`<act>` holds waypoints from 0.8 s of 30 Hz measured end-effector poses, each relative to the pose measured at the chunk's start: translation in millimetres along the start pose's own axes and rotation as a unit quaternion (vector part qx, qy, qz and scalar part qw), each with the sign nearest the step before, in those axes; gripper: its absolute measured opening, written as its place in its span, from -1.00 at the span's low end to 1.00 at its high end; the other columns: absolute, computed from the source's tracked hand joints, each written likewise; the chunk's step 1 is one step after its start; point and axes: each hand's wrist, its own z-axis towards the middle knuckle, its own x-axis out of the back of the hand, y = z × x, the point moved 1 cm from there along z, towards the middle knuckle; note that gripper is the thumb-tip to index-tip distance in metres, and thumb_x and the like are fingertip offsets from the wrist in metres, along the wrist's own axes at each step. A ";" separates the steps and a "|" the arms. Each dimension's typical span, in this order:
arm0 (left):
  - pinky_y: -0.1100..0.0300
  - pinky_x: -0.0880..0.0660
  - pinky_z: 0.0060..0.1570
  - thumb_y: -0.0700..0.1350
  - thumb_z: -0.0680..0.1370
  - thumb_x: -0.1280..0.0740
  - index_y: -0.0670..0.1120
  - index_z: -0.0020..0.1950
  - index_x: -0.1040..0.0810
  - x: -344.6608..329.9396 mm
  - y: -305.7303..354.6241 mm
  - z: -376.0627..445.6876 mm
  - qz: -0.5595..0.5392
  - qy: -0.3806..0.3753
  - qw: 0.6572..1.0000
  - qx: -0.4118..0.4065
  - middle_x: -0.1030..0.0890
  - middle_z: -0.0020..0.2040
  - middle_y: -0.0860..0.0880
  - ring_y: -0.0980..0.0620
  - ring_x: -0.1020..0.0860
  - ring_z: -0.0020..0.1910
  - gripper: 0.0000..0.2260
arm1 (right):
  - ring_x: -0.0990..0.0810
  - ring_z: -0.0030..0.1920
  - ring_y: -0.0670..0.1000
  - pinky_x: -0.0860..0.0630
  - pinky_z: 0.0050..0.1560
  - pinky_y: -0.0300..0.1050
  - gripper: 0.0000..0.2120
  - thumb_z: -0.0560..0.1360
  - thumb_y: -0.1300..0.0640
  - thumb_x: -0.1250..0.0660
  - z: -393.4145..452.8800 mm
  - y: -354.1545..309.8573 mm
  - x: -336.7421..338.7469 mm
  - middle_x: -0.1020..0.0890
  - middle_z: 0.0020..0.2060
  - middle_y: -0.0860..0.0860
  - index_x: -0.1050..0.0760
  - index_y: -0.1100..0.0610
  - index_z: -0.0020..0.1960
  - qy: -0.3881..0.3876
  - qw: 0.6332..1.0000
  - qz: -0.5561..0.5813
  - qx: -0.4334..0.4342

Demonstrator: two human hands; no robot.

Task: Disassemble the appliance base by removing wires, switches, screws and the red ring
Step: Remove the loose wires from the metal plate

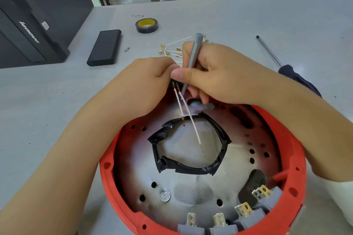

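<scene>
Behind left hand (152,80), switch (174,82) mostly hidden, right hand (214,74) gripping tweezers (192,59)

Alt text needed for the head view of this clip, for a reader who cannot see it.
Right hand works grey tweezers at white wires on a small black part pinched by the left hand, above a red-ringed appliance base. Grey switches line its near rim; tape roll and screwdriver lie beyond.

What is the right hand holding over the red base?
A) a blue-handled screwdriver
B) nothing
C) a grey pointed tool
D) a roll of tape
C: the right hand grips a grey pointed tool, tip down beside the white wires.
</scene>
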 end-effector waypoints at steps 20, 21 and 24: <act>0.36 -0.30 -0.31 -0.01 0.64 -0.08 -0.10 -0.05 -0.53 -1.3 -0.4 0.4 0.018 0.008 1.000 -0.005 -0.38 -0.42 0.05 0.25 -0.38 -0.41 -0.71 | -0.56 -0.55 0.06 -0.49 -0.40 -0.08 -0.78 0.60 0.07 -0.23 0.1 -3.9 3.3 -0.54 -0.45 -0.01 -0.30 0.05 -0.20 0.019 0.999 0.026 0.011; 0.37 -0.30 -0.30 0.00 0.64 -0.08 -0.10 -0.05 -0.53 -1.5 -0.3 0.5 0.017 0.009 1.000 -0.005 -0.39 -0.42 0.05 0.24 -0.38 -0.40 -0.71 | -0.56 -0.55 0.07 -0.50 -0.39 -0.01 -0.78 0.60 0.08 -0.23 0.0 -3.9 3.9 -0.54 -0.44 -0.01 -0.30 0.06 -0.20 0.017 0.999 0.033 0.009; 0.39 -0.29 -0.33 0.00 0.63 -0.09 -0.09 -0.06 -0.54 -1.7 -0.6 0.5 0.008 0.007 1.000 0.002 -0.41 -0.46 0.07 0.26 -0.38 -0.41 -0.72 | -0.55 -0.55 0.08 -0.49 -0.36 0.01 -0.78 0.60 0.10 -0.23 0.5 -3.6 5.1 -0.53 -0.43 0.03 -0.30 0.07 -0.20 0.008 0.999 0.048 0.007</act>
